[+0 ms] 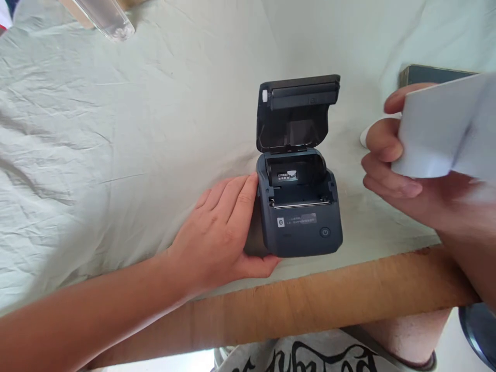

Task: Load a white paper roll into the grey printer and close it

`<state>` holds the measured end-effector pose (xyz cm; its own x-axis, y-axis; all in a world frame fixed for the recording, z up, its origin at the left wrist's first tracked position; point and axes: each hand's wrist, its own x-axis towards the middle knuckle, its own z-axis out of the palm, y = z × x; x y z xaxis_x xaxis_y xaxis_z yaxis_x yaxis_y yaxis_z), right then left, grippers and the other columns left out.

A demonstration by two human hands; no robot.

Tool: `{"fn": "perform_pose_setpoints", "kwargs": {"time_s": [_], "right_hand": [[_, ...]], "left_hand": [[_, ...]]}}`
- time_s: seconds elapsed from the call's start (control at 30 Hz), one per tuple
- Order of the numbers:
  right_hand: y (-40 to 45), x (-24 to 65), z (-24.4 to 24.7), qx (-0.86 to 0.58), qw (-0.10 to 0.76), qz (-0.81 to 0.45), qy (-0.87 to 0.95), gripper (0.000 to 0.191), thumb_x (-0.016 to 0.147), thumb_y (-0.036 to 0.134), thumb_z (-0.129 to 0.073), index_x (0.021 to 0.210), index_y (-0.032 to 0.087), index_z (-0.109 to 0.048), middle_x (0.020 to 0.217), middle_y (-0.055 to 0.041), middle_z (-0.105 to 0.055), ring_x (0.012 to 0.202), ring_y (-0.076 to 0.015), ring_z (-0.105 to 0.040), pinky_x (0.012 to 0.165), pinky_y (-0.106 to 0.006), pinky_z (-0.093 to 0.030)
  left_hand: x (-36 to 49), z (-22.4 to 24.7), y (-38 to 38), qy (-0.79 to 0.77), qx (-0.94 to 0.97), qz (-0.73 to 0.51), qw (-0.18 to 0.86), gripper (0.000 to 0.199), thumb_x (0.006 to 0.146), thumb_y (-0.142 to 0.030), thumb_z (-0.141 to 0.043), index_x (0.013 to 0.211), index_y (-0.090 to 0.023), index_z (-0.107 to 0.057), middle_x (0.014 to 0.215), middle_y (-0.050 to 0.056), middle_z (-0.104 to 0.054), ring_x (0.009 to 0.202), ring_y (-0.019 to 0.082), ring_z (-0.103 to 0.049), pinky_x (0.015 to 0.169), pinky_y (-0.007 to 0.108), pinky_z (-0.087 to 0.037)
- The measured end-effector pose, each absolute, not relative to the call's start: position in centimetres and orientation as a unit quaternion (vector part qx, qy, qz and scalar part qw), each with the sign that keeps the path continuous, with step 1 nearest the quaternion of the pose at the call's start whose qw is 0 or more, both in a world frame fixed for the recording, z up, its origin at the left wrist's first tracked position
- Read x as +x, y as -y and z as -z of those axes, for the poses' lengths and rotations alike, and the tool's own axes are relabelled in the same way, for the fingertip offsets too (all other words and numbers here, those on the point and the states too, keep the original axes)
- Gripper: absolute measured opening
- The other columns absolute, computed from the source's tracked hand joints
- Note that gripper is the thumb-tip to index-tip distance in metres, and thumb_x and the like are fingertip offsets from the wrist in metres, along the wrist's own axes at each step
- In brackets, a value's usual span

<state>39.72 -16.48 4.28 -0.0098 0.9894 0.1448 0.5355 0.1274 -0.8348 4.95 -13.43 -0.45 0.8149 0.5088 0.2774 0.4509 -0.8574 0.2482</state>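
Note:
A dark blue-grey portable label printer [302, 227] lies in front of me, its lid [297, 116] swung up and back. Inside the bay, a dark rounded part with a small white printed label shows. My left hand [220, 232] grips the printer's left side, with fingers along the side and thumb at the near edge. Off to the right, my right hand [391, 155] is raised and closed around white label paper [434, 132], apart from the printer. Part of this paper is blurred and cut by the frame edge; its far side is hidden.
A pale wrinkled cloth [174, 119] covers the table, with a wooden edge [271, 310] nearest me. Behind my right hand lies a dark box-like object [426, 75], with a small white object [366, 135] beside it. A clear plastic item [112, 23] is at the top left.

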Motion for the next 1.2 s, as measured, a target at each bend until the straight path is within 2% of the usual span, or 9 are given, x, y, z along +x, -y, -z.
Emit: {"fn": "perform_pose_setpoints", "kwargs": {"time_s": [0.07, 0.17, 0.33, 0.63, 0.8, 0.9, 1.0, 1.1, 1.2], "right_hand": [[16.3, 38.9, -4.0, -0.554, 0.425, -0.433, 0.570, 0.047, 0.114, 0.077, -0.068, 0.106, 0.031, -0.071, 0.078, -0.0006, -0.065, 0.054, -0.0172, -0.055, 0.042, -0.036, -0.039], [16.5, 37.9, -3.7, -0.505, 0.460, -0.487, 0.544, 0.063, 0.095, 0.080, -0.097, 0.093, 0.029, -0.059, 0.076, 0.0039, -0.060, 0.050, -0.0128, -0.049, 0.039, -0.032, -0.036], [17.6, 36.9, -2.9, -0.570, 0.414, -0.285, 0.651, 0.047, 0.105, 0.049, -0.092, 0.084, 0.027, -0.056, 0.072, 0.0034, -0.056, 0.061, -0.0151, -0.054, 0.055, -0.035, -0.045], [17.7, 37.5, -1.6, -0.621, 0.320, -0.119, 0.705, 0.021, 0.111, 0.045, -0.082, 0.122, 0.031, -0.071, 0.121, -0.0057, -0.087, 0.103, -0.0305, -0.084, 0.096, -0.052, -0.072], [17.9, 37.9, -0.9, -0.633, 0.263, -0.089, 0.723, 0.041, 0.110, 0.044, -0.079, 0.149, 0.035, -0.070, 0.126, -0.0049, -0.090, 0.076, -0.0229, -0.077, 0.071, -0.045, -0.067], [18.4, 37.8, -1.8, -0.619, 0.273, -0.023, 0.736, 0.041, 0.111, 0.037, -0.076, 0.151, 0.037, -0.071, 0.142, -0.0081, -0.087, 0.114, -0.0320, -0.087, 0.093, -0.055, -0.073], [18.5, 39.0, -3.2, -0.593, 0.307, 0.067, 0.741, 0.042, 0.111, 0.033, -0.078, 0.153, 0.034, -0.074, 0.150, -0.0141, -0.083, 0.152, -0.0418, -0.077, 0.126, -0.069, -0.064], [17.4, 42.3, -3.2, -0.588, 0.262, 0.116, 0.756, 0.058, 0.109, 0.043, -0.086, 0.164, 0.029, -0.074, 0.170, -0.0212, -0.075, 0.165, -0.0462, -0.069, 0.138, -0.073, -0.054], [15.7, 45.9, -1.7, -0.652, 0.215, 0.047, 0.725, 0.069, 0.103, 0.058, -0.095, 0.164, 0.030, -0.077, 0.168, -0.0201, -0.079, 0.160, -0.0427, -0.074, 0.131, -0.066, -0.061]], "left_hand": [[5.0, 0.3, 13.4, -0.253, 0.950, -0.164, 0.083, 0.088, 0.108, -0.051, -0.070, 0.176, -0.001, -0.044, 0.153, 0.032, -0.078, 0.141, 0.050, -0.081, 0.115, 0.063, -0.073], [5.0, 0.2, 13.3, -0.256, 0.949, -0.159, 0.087, 0.090, 0.106, -0.049, -0.070, 0.178, -0.002, -0.042, 0.155, 0.033, -0.077, 0.140, 0.051, -0.081, 0.113, 0.066, -0.075], [4.8, 0.2, 13.3, -0.271, 0.944, -0.148, 0.112, 0.101, 0.100, -0.051, -0.074, 0.185, -0.010, -0.038, 0.159, 0.028, -0.076, 0.144, 0.051, -0.081, 0.118, 0.066, -0.074], [4.9, 0.2, 13.4, -0.286, 0.936, -0.155, 0.136, 0.103, 0.098, -0.047, -0.079, 0.187, -0.013, -0.040, 0.160, 0.026, -0.077, 0.143, 0.053, -0.082, 0.119, 0.067, -0.074], [4.5, 0.5, 13.1, -0.271, 0.942, -0.159, 0.116, 0.103, 0.102, -0.057, -0.075, 0.189, -0.015, -0.038, 0.163, 0.025, -0.076, 0.146, 0.050, -0.081, 0.118, 0.065, -0.075], [4.7, 0.4, 13.1, -0.274, 0.940, -0.161, 0.124, 0.102, 0.101, -0.052, -0.079, 0.187, -0.014, -0.039, 0.162, 0.027, -0.077, 0.146, 0.051, -0.081, 0.119, 0.065, -0.074], [4.9, 0.3, 13.1, -0.264, 0.943, -0.163, 0.123, 0.101, 0.100, -0.049, -0.080, 0.185, -0.011, -0.040, 0.159, 0.029, -0.078, 0.143, 0.054, -0.082, 0.115, 0.068, -0.075], [5.0, 0.3, 13.1, -0.259, 0.946, -0.163, 0.111, 0.100, 0.102, -0.051, -0.076, 0.184, -0.009, -0.038, 0.158, 0.030, -0.078, 0.143, 0.053, -0.082, 0.113, 0.067, -0.076], [4.9, 0.3, 13.1, -0.256, 0.947, -0.161, 0.105, 0.098, 0.107, -0.055, -0.074, 0.185, -0.010, -0.037, 0.156, 0.029, -0.079, 0.142, 0.051, -0.082, 0.115, 0.066, -0.075]]}}
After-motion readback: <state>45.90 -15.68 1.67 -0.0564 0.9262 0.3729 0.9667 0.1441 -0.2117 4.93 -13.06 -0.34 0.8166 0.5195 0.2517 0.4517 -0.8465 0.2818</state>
